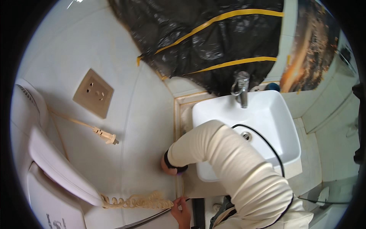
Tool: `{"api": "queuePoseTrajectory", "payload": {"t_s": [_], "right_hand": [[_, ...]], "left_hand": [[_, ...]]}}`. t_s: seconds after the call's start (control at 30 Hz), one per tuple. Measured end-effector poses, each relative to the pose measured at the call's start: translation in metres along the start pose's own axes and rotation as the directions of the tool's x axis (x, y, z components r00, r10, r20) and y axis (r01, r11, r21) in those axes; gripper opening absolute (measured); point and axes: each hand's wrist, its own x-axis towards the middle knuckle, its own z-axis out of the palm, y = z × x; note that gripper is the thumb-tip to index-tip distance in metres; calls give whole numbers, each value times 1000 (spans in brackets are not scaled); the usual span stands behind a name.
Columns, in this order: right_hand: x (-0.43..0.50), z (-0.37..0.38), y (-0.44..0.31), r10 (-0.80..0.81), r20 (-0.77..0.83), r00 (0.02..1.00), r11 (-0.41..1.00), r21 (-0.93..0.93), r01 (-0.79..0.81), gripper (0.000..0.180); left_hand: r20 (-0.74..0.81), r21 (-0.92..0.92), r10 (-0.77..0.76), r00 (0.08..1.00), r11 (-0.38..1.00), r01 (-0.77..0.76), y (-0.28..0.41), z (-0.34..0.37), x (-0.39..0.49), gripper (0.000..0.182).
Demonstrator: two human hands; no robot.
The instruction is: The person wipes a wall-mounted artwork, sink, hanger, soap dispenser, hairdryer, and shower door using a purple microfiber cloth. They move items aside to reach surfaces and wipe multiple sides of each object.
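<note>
My right arm, in a cream sleeve with a black band at the wrist, reaches across the white washbasin. My right hand is at the wall beside the basin's left edge; its fingers are mostly hidden, with a bit of purple showing beside the wrist. Lower down, my left hand has its thumb and fingertips pinched on a thin dark cable, near the end of a cream coiled hose. A long dark strip or cable runs from that hand to the lower left.
A chrome faucet stands at the basin's back. Black plastic sheeting with yellow tape covers the wall above. At left are a wall socket, a hanging plug and a white wall-mounted appliance. A black cord crosses the basin.
</note>
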Motion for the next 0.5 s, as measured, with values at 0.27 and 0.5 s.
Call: {"api": "queuePoseTrajectory", "payload": {"t_s": [0.27,0.5], "right_hand": [[-153,-186,-14,-428,299,853,765,623,165,32],[-304,-255,21,32,-144,989,-233,961,147,24]], "left_hand": [[-65,-37,36,997,999,-38,30,-16,-29,17],[-196,185,454,869,887,-422,113,-25,-26,38]]}}
